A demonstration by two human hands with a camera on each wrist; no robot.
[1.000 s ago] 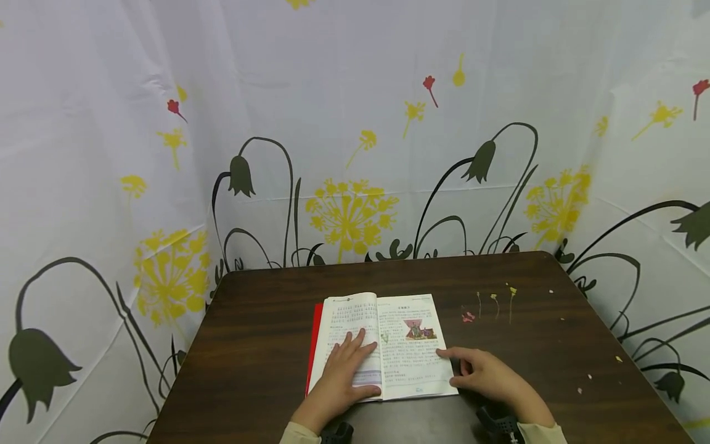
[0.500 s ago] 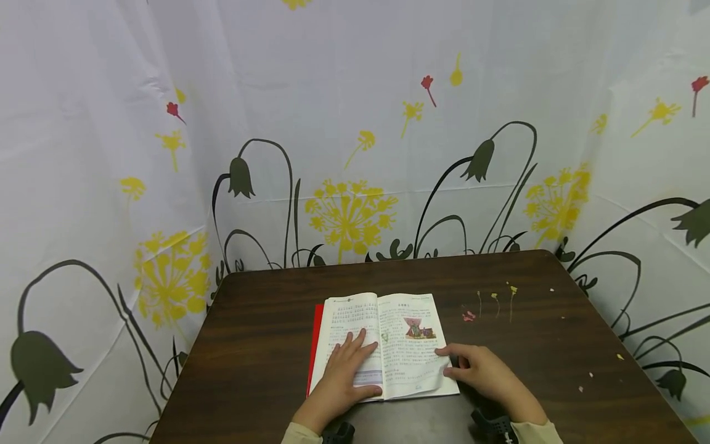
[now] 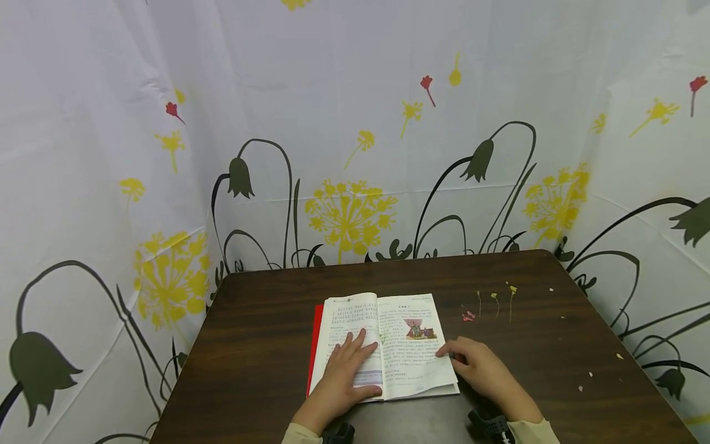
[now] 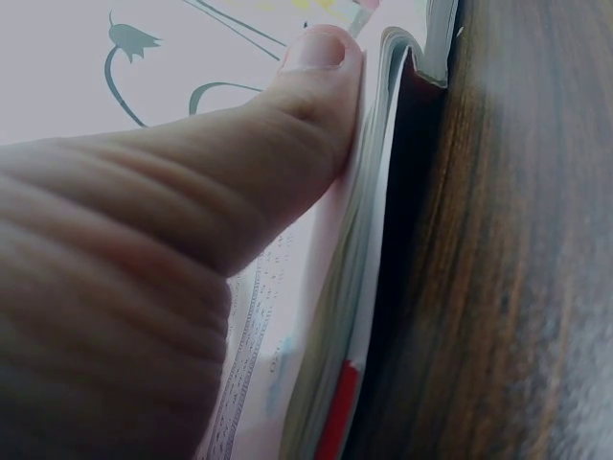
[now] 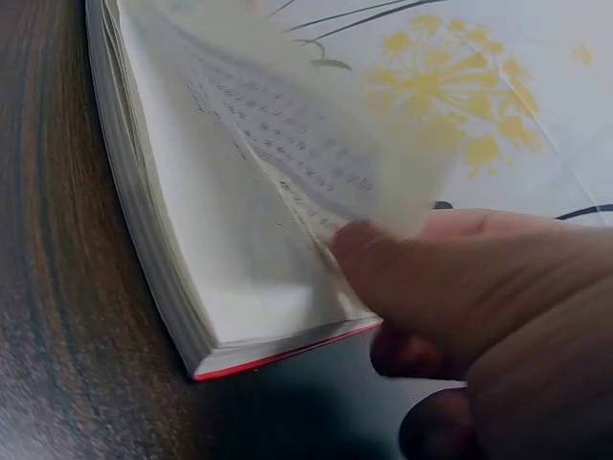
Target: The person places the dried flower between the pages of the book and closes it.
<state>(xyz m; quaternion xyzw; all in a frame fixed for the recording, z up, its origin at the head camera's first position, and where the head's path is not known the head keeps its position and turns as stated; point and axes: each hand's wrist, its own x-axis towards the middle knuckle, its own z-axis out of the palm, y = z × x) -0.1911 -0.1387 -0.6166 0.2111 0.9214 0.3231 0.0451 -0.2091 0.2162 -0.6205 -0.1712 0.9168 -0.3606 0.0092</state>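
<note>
An open book with printed text, a small coloured picture and a red cover lies on the table. My left hand rests spread on its left page, thumb close to the spine at the lower edge. In the left wrist view the thumb presses on the paper. At the right edge of the book my right hand pinches a page. In the right wrist view that page is lifted and curved, with the thumb against its edge and further sheets showing beneath.
The brown wooden table carries the book. Small flower designs and pale specks mark its right side. A white curtain with printed flowers hangs behind the table and along its sides.
The lower right corner of the right page has come up off the sheets below. My right hand's thumb has moved under the page, out of the head view. My left hand stays in place.
</note>
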